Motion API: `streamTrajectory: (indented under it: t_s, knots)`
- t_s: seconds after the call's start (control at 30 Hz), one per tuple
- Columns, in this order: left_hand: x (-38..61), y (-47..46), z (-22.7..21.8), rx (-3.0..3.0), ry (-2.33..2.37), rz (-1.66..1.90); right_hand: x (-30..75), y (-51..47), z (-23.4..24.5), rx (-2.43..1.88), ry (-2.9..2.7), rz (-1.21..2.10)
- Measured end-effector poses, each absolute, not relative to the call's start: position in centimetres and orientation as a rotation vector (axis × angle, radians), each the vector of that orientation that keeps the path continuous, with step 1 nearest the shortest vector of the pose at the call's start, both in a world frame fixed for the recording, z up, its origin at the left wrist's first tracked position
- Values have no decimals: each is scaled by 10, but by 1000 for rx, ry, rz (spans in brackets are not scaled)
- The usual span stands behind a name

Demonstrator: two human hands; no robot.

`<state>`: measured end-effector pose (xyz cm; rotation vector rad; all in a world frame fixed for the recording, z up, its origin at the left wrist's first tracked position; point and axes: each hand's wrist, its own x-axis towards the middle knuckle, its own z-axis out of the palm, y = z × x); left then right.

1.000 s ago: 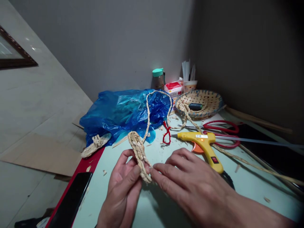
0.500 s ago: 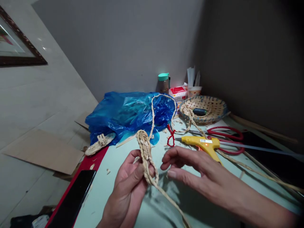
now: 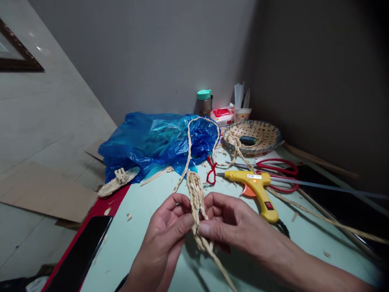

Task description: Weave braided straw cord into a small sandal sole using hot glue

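Note:
A flat coil of braided straw rope [image 3: 196, 194] stands upright between both my hands above the pale green table [image 3: 146, 239]. My left hand [image 3: 168, 231] pinches its lower part with thumb and fingers. My right hand [image 3: 226, 221] is closed on the same coil from the right, thumb pressed to it. The braid's long tail [image 3: 189, 144] runs up over a blue plastic bag [image 3: 154, 142] and loops back down towards a woven basket [image 3: 253, 136]. A loose end [image 3: 220, 267] hangs below my hands.
A yellow glue gun [image 3: 258, 186] lies right of my hands, with red scissors [image 3: 279, 172] behind it. A red cord [image 3: 211, 172], a jar [image 3: 203, 101], a cup of sticks [image 3: 242, 107] and long reeds [image 3: 328, 221] sit beyond. A dark phone [image 3: 80, 257] lies at the left edge.
My right hand has come back from open and apart to closing on the coil. The coil has been turned more upright between both hands.

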<state>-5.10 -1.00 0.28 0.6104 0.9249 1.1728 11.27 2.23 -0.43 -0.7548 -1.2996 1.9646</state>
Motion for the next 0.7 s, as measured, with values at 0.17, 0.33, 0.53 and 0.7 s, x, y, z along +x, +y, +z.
streamTrajectory:
  t_s: [0.17, 0.33, 0.53, 0.7]
  knots:
    - [-52, -11, 0, 888, 1161, 1264, 110, 22, -8, -670, -1183, 2025]
    - [-56, -12, -4, 1040, 1281, 1267, 108, 21, -13, -622, -1185, 2028]
    - [-51, -15, -2, 1044, 1262, 1279, 109, 21, -7, -843, -1186, 1820]
    - [-47, -15, 1, 1002, 1219, 1227, 109, 22, -5, -914, -1213, 1635]
